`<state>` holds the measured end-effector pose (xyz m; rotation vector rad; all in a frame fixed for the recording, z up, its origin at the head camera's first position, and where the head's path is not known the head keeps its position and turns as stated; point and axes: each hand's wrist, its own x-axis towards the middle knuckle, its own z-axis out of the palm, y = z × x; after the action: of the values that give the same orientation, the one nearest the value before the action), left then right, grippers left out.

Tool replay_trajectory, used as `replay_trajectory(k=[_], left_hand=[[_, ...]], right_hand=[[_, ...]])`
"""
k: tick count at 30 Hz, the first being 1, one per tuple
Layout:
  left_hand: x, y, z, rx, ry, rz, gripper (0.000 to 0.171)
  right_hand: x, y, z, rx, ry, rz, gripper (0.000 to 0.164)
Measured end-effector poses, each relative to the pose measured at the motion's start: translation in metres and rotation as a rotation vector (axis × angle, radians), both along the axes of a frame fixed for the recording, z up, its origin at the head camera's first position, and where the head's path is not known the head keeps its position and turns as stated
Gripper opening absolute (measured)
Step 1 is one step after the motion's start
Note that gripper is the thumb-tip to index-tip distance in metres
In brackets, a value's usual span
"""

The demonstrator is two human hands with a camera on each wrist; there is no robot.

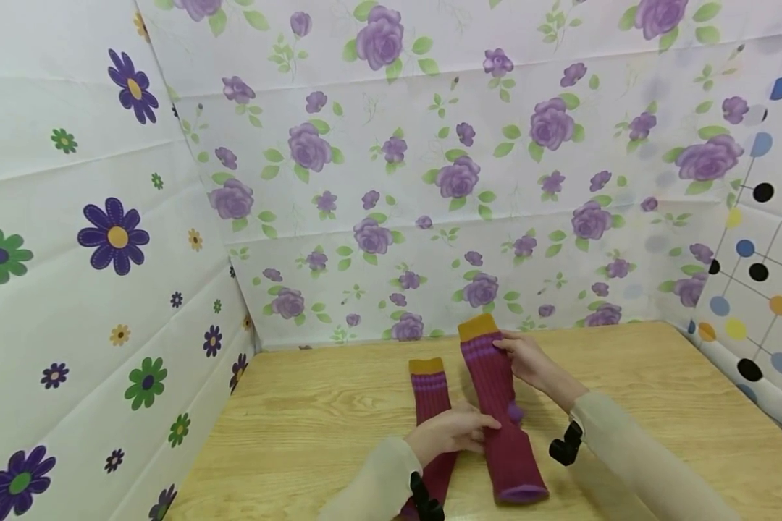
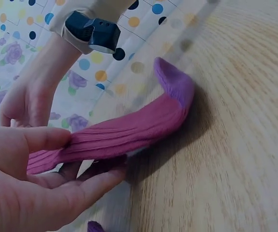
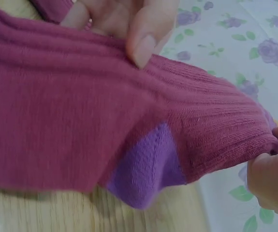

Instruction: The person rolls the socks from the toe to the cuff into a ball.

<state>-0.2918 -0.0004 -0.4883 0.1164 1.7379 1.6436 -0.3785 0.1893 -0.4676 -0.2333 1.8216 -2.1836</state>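
Note:
A maroon ribbed sock (image 1: 495, 383) with a mustard cuff, purple stripes, and purple heel and toe is held slightly raised at its cuff end. My left hand (image 1: 450, 433) pinches its left edge near the middle; in the left wrist view the thumb is above the fabric and the fingers below. Near the striped cuff, my right hand (image 1: 531, 362) grips the right edge. The right wrist view shows the purple heel (image 3: 146, 169) hanging between the hands. A matching second sock (image 1: 431, 394) lies to the left, partly hidden under my left hand and sleeve.
The wooden table (image 1: 313, 412) ends at a back wall covering (image 1: 345, 275) with purple roses. A flower-patterned sheet (image 1: 104, 311) borders the left side, a dotted sheet (image 1: 756, 289) the right. Both wrists wear black devices (image 1: 565, 443).

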Motion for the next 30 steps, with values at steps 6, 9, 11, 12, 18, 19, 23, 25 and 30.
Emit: replay_trajectory(k=[6,9,11,12,18,19,23,25,30], left_hand=[[0.003,-0.007,0.005,0.031,-0.109,-0.096,0.05],[0.006,-0.011,0.007,0.011,-0.137,-0.115,0.058],[0.008,-0.015,0.009,-0.019,-0.156,-0.131,0.06],[0.008,-0.018,0.01,-0.034,-0.162,-0.14,0.058],[0.014,-0.035,0.007,-0.069,-0.158,-0.195,0.015],[0.016,-0.038,0.006,-0.073,-0.157,-0.201,0.008],[0.018,-0.052,0.003,-0.06,-0.134,-0.231,0.006],[0.018,-0.059,0.001,-0.034,-0.129,-0.239,0.009],[0.018,-0.077,-0.004,0.059,-0.131,-0.278,0.033]], right_hand=[[-0.002,-0.002,0.003,-0.066,-0.042,-0.01,0.07],[-0.002,-0.004,0.003,-0.072,-0.045,-0.017,0.069],[-0.002,-0.005,0.003,-0.069,-0.047,-0.019,0.07],[-0.002,-0.007,0.003,-0.069,-0.048,-0.023,0.07],[-0.006,-0.015,-0.001,-0.095,-0.072,-0.048,0.069],[-0.007,-0.017,-0.002,-0.094,-0.076,-0.052,0.068],[-0.007,-0.022,-0.005,-0.079,-0.059,-0.04,0.061],[-0.007,-0.025,-0.006,-0.075,-0.054,-0.037,0.058],[-0.006,-0.031,-0.008,-0.072,-0.046,0.007,0.056]])
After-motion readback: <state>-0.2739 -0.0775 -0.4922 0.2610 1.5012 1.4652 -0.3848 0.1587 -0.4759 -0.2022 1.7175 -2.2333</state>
